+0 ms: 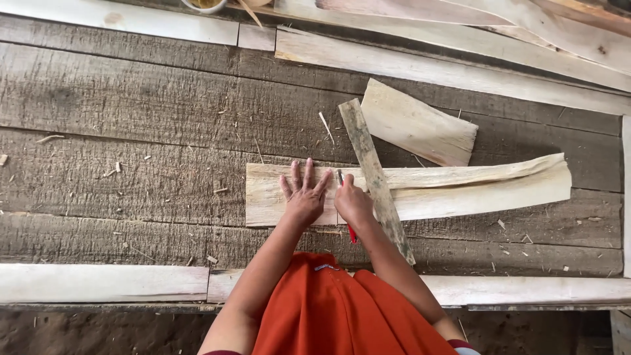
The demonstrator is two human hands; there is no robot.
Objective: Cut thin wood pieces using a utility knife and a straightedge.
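A long pale wooden sheet (473, 190) lies flat on the weathered plank table (131, 118). My left hand (303, 194) presses flat on its left part, fingers spread. My right hand (353, 200) grips a red pen (351, 231), its tip touching the sheet beside a narrow grey wooden strip (371, 167). That strip lies slanted across the sheet like a straightedge. The right hand rests against the strip's left edge.
A shorter pale board (417, 123) lies behind the strip. Long pale slats (447, 69) run along the far side, and others (98, 283) along the near edge. Wood chips are scattered on the left. An orange garment (328, 309) covers my lap.
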